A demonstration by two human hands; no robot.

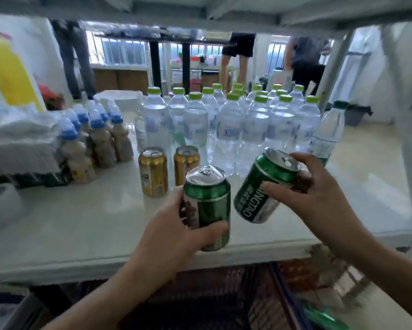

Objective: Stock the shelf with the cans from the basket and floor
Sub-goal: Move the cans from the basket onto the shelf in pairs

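Observation:
My left hand (174, 225) grips a green can (208, 203), held upright just above the front of the white shelf (86, 225). A second green can (264, 186) leans to the right in my right hand (309, 194), over the shelf beside the first. Two gold cans (153, 172) (184, 160) stand on the shelf just behind the left-hand can. Below the shelf's front edge lies a dark basket (200, 298), and another green can (324, 317) shows at the bottom right.
Several water bottles with green caps (231, 129) fill the back of the shelf. Small blue-capped bottles (98, 139) stand at the left, next to white packs (17, 139) and a yellow container (9, 75). People's legs (238, 60) show beyond the shelf.

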